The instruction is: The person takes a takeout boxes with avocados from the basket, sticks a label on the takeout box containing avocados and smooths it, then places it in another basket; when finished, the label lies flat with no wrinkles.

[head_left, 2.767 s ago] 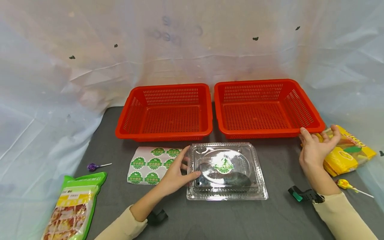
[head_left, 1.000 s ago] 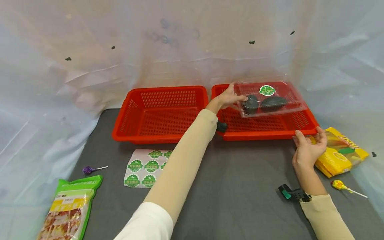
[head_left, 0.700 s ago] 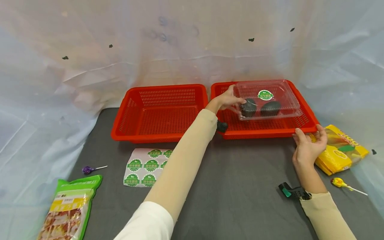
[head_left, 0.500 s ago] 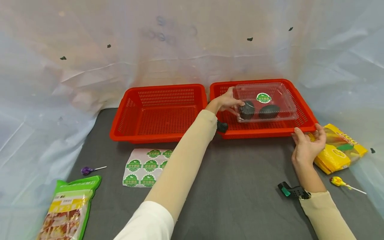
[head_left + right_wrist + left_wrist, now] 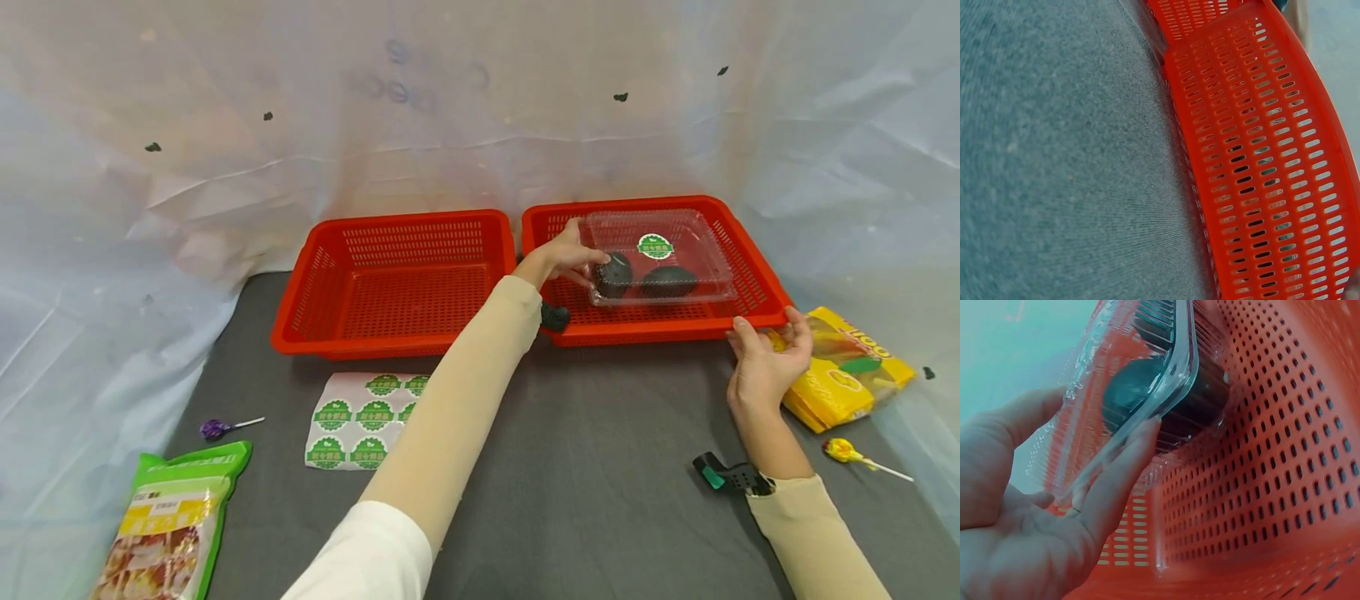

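My left hand reaches across to the right red basket and grips the left edge of a clear plastic clamshell box. Thumb and fingers pinch its rim in the left wrist view, where the box tilts close over the basket's perforated red bottom. Through the clear plastic show two dark, rounded things that look like avocados, and a green-and-white round sticker marks the lid. At the front right corner of that basket, my right hand holds the rim, thumb and fingers spread around the corner.
The left red basket stands alongside. A sticker sheet lies in front, partly under my left sleeve. Further left are a purple lollipop and a green food bag. A yellow snack bag and yellow lollipop lie right.
My left hand has carried the clear box from the table's middle up into the right basket and lowered it there. The right hand stays at the basket's corner.
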`<state>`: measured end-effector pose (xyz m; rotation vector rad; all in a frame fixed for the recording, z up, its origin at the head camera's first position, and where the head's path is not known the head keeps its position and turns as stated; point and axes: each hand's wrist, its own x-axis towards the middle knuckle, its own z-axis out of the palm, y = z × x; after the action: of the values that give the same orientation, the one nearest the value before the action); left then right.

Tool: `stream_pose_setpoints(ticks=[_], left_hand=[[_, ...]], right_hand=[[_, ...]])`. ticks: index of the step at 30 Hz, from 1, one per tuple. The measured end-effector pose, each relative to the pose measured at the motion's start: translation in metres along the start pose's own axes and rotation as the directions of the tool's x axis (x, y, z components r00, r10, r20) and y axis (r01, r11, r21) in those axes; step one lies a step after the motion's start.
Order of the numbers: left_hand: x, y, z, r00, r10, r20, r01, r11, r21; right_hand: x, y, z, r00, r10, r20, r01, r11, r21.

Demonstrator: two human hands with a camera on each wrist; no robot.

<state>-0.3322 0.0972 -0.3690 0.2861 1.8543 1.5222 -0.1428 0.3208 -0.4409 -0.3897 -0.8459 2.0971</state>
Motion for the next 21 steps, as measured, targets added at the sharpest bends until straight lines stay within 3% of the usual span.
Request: stream_pose_setpoints(ticks=[5, 10, 14, 18, 21], left_hand=[[-0.004, 0.003, 0.001, 0.999, -0.02, -0.033, 0.023, 0.995, 0.098], [-0.007, 0.005, 0.001, 0.998, -0.062, -0.011, 0.063, 0.988, 0.142], [-0.01, 0.007, 0.002, 0.999, -0.048, 0.006, 0.045, 0.972, 0.23], [-0.019, 0.015, 0.008, 0.999, 0.033, -0.013, -0.024, 0.904, 0.426], [-0.034, 0.025, 0.012, 0.988, 0.153, -0.015, -0.121, 0.834, 0.539]], right_hand=[[0.0, 0.001, 0.003, 1.0, 0.002, 0.003, -0.002, 1.0, 0.001], [-0.001, 0.002, 0.004, 1.0, 0.019, -0.006, -0.019, 1.0, -0.004], [-0.001, 0.001, 0.003, 0.999, 0.035, -0.022, -0.036, 0.999, -0.008], [-0.001, 0.0, 0.002, 0.998, 0.046, -0.032, -0.046, 0.999, -0.002], [-0.001, -0.001, 0.001, 0.998, 0.046, -0.036, -0.047, 0.999, -0.003]])
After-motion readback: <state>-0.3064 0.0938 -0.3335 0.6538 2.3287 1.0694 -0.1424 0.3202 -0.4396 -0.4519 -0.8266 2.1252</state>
